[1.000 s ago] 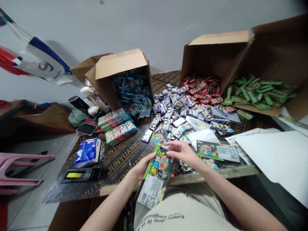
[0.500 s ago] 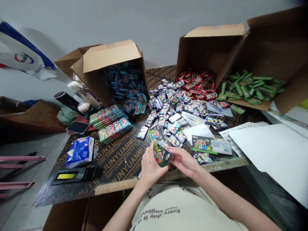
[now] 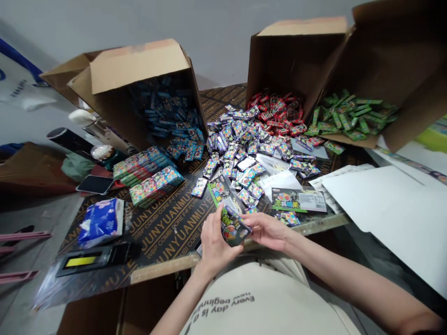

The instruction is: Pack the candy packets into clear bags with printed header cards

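Close to the table's front edge, a small black-and-green printed card box (image 3: 233, 231) is held up between my hands. My left hand (image 3: 213, 244) wraps its left side, fingers along the top and thumb below. The fingers of my right hand (image 3: 270, 231) are closed at its right end; whether they also pinch a small packet there is hidden. Just behind the box lies a flat printed card (image 3: 220, 190). Another printed card (image 3: 284, 200) rests to the right. Beyond them spreads a heap of purple candy packets (image 3: 240, 130).
Open cartons hold blue packets (image 3: 164, 111), red packets (image 3: 277, 111) and green packets (image 3: 349, 114). On the left are stacked packet boxes (image 3: 155, 186), a phone (image 3: 95, 184), a tissue pack (image 3: 101, 223) and a black case (image 3: 92, 259). White sheets (image 3: 387, 204) cover the right.
The camera view has shifted, so the table's contents appear farther left and higher. Both hands keep hold of the box, which has turned slightly.
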Available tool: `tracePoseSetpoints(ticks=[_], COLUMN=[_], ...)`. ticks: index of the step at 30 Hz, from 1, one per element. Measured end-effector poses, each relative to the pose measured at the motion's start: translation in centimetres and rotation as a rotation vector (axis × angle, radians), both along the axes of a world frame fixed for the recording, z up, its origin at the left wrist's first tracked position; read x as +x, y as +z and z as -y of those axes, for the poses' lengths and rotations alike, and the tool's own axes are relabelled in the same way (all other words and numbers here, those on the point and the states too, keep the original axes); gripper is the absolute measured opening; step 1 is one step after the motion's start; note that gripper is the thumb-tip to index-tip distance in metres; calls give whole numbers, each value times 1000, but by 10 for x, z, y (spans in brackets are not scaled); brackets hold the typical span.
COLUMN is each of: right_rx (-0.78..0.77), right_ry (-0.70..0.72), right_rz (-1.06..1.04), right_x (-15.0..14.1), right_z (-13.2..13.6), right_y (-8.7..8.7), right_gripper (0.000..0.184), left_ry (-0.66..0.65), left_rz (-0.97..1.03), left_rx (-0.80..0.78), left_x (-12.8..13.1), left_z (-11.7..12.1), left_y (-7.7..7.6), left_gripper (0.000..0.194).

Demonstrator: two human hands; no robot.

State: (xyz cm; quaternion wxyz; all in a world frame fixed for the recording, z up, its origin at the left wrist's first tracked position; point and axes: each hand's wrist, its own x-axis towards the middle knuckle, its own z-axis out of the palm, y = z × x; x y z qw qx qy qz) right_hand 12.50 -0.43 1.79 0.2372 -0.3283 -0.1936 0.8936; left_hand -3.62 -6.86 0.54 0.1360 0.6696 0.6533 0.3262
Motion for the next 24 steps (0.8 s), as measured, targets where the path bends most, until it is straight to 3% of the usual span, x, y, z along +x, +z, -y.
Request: tracePoseSetpoints(ticks=[24], right_rx=[44], right_ry=[107], right_rz=[71], right_x=[5], right_z=[4], right_y=[19], right_gripper=[33], left_ry=[-67], left_rz=[80], left_rx=[15], left_x=[-4], left_z=[4], left_y=[1], left_gripper=[97])
